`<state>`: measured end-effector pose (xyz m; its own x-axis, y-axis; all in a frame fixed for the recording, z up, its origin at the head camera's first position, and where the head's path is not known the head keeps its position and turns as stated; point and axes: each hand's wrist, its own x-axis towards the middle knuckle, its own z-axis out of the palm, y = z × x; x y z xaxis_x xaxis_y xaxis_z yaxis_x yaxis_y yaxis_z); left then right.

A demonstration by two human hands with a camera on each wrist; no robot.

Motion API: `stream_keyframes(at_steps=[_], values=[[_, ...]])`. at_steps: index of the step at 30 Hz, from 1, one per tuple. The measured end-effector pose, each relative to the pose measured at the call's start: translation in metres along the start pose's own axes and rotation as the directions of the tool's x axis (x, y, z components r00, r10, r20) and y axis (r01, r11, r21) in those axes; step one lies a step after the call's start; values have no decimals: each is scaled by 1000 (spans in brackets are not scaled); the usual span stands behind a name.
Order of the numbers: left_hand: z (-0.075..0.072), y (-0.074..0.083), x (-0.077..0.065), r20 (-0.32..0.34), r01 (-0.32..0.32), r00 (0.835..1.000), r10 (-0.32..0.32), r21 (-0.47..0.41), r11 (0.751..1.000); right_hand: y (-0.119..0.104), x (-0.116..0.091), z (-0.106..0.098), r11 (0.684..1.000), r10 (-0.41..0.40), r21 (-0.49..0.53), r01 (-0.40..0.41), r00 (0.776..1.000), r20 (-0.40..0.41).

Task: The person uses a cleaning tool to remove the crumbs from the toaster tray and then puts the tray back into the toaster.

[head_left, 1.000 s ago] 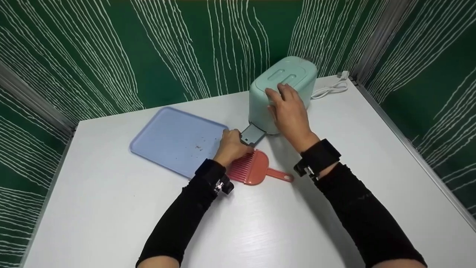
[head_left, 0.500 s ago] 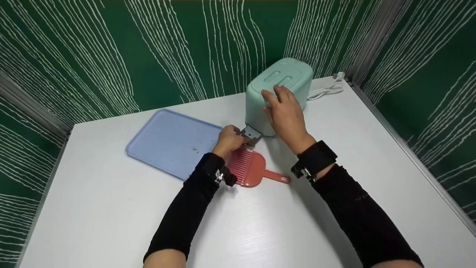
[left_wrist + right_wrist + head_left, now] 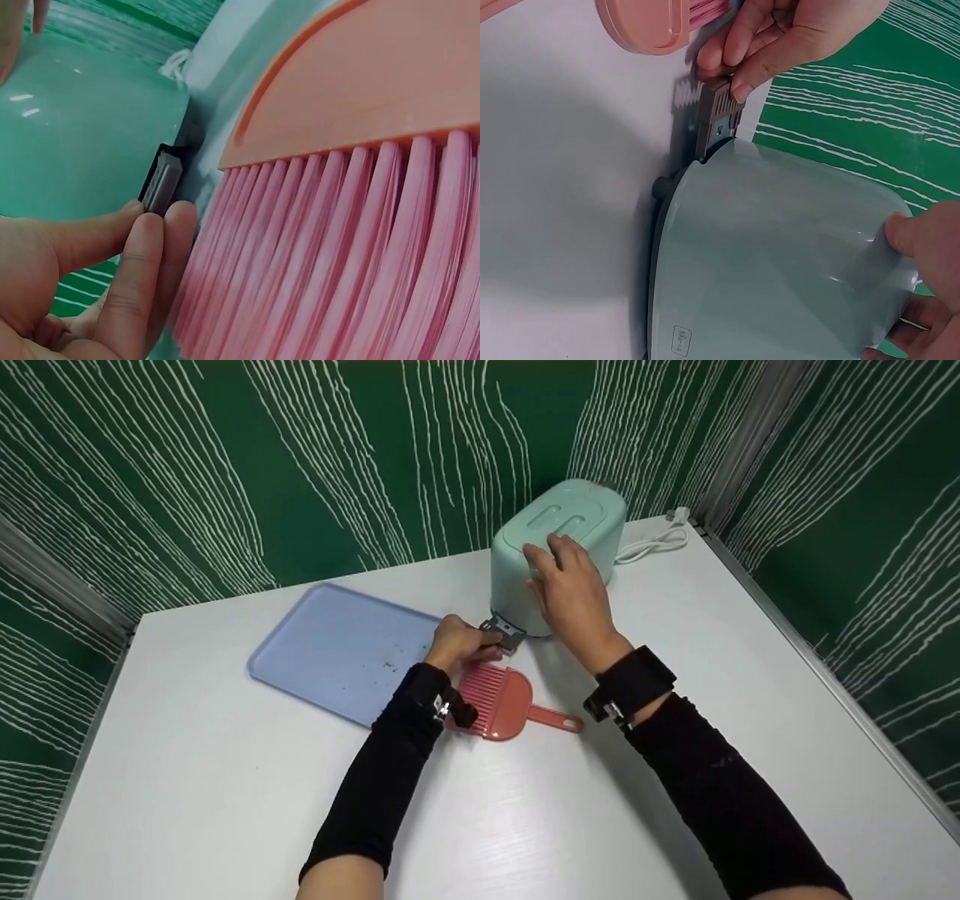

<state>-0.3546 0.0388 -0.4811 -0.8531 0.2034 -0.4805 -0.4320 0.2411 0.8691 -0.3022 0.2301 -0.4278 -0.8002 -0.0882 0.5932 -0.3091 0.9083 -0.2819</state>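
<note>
A mint-green toaster (image 3: 516, 581) stands at the back of the table. My left hand (image 3: 457, 643) pinches the end of its grey crumb tray (image 3: 511, 638) between thumb and fingers. In the right wrist view, only a short ribbed end of the crumb tray (image 3: 721, 120) sticks out of the toaster's base. My right hand (image 3: 576, 598) rests on the toaster's top edge, fingers slightly bent and thumb against the end face (image 3: 780, 240). Just below my left hand lies an orange hand brush (image 3: 511, 706) with pink bristles (image 3: 300, 247).
To the left, a blue serving tray (image 3: 322, 634) with dark crumbs (image 3: 390, 665) on it lies near the brush. A white cord (image 3: 654, 544) with its plug sits behind the toaster. Green walls with white lines border the white table (image 3: 480, 810).
My left hand has pushed the crumb tray further into the toaster, so less of it shows. The right hand stays at the toaster's top, and the head view has shifted slightly.
</note>
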Motion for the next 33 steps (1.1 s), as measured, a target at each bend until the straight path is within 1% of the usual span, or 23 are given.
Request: stream_keyframes(at_steps=[5,11,18,25,28,33], values=[[4,0,3,28,28,999,-27,-54,998,0,0,-1,1000,-7,-11,7,1000,-9],[9,1,6,43,36,999,-32,-94,995,0,-1,0,1000,3,-23,-4,1000,-5],[13,3,9,63,20,998,-14,-97,995,0,-1,2,1000,6,-26,-6,1000,-15],[13,3,11,61,35,998,-29,-96,995,0,-2,2,999,-11,-39,10,1000,-15],[14,3,10,57,23,998,-18,-94,995,0,-1,1,999,-7,-45,7,1000,-9],[17,2,10,35,-17,999,20,-89,996,0,-1,1,999,6,-42,-5,1000,9]])
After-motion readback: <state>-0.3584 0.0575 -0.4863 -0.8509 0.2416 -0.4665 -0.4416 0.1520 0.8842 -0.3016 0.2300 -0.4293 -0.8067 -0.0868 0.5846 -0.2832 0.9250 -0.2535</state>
